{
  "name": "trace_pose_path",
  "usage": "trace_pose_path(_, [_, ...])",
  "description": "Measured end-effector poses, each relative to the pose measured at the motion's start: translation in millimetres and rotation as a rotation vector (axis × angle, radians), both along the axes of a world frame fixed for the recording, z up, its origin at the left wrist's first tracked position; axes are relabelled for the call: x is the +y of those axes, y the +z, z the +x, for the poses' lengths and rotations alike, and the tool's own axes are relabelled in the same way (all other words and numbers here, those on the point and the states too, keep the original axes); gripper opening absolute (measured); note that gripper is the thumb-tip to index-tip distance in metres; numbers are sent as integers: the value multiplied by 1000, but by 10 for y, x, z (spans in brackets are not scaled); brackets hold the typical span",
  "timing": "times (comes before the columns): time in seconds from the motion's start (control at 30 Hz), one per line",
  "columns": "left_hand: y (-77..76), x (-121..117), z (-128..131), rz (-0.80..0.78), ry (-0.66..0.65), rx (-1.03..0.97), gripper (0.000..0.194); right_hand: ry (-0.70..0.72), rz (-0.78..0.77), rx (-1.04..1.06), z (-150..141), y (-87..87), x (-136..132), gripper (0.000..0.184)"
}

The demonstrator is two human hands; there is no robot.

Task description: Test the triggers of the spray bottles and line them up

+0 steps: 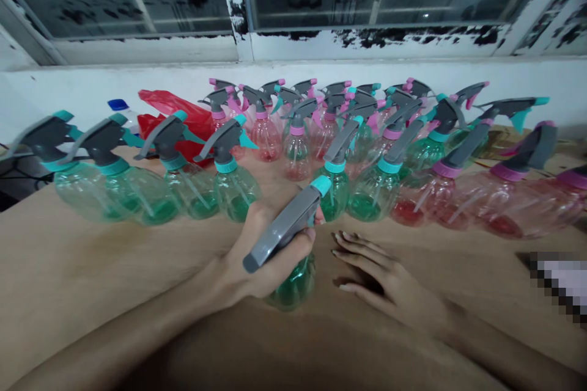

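My left hand [266,250] is wrapped round the neck of a green spray bottle [293,284], just under its grey trigger head with a turquoise nozzle. The bottle is close to me at the middle of the table, and the hand hides its collar and most of its trigger. To its right, my right hand [380,272] rests low over the tabletop with fingers stretched out and nothing in them. Just beyond the hands stand green spray bottles with turquoise collars, the nearest being one bottle [336,192] behind the held bottle's nozzle.
Spray bottles line the table [151,275]: green ones [137,195] at left, pink ones [440,195] at right, more pink and green behind. A red plastic bag [172,113] and a blue-capped bottle [118,105] sit at back left. A blurred pale object [566,281] lies at right.
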State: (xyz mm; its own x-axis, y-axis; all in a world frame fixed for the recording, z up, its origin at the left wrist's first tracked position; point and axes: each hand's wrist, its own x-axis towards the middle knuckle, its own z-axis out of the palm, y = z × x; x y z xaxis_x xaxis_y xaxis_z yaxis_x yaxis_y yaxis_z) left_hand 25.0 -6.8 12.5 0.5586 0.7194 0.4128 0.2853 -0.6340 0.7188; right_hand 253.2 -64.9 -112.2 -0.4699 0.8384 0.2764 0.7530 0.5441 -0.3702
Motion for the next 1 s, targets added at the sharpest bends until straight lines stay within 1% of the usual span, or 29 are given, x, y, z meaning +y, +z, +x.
trace_pose_path(0.1, [15, 3, 5, 19, -10, 1, 11, 0, 10, -17, 0, -2, 1, 48])
trace_pose_path(0.23, [6, 0, -6, 0, -17, 29, 11, 0, 11, -9, -9, 12, -2, 47])
trace_pose_path(0.47, [-23, -28, 25, 50, 73, -25, 22, -12, 11, -4, -20, 39, -12, 46])
trace_pose_path(0.63, [-42, -19, 27, 100, 68, -28, 27, -10, 0, -3, -16, 42, -11, 47])
trace_pose_path(0.87, [-72, 4, 36, 74, 58, -24, 28, -11, 8, -12, -16, 40, -9, 47])
trace_pose_path(1.0, [-72, -6, 25, 87, 55, -12, 28, 11, 7, -6, -8, 35, 2, 48])
